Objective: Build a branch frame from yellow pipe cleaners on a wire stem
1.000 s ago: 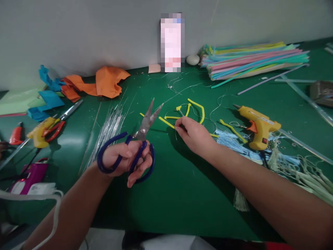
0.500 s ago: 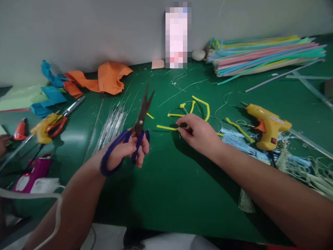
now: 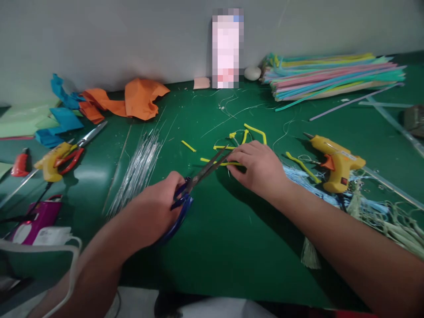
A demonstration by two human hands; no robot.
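My left hand is closed around the blue handles of a pair of scissors. Its blades point up and right across a yellow pipe-cleaner piece lying on the green table. My right hand rests on the table with its fingertips pinching that same yellow piece just right of the blade tips. More bent yellow pipe-cleaner pieces lie just beyond my right hand, and a short yellow offcut lies to the left.
A yellow glue gun lies right of my right hand over pale blue tassels. A bundle of thin silver wires lies left of the scissors. Coloured pipe cleaners are stacked at the back right. Orange paper, red-handled scissors, another glue gun sit left.
My left hand has turned the scissors from pointing upward to lying low and pointing right, bringing the blades onto the yellow piece. My right hand stayed on that piece.
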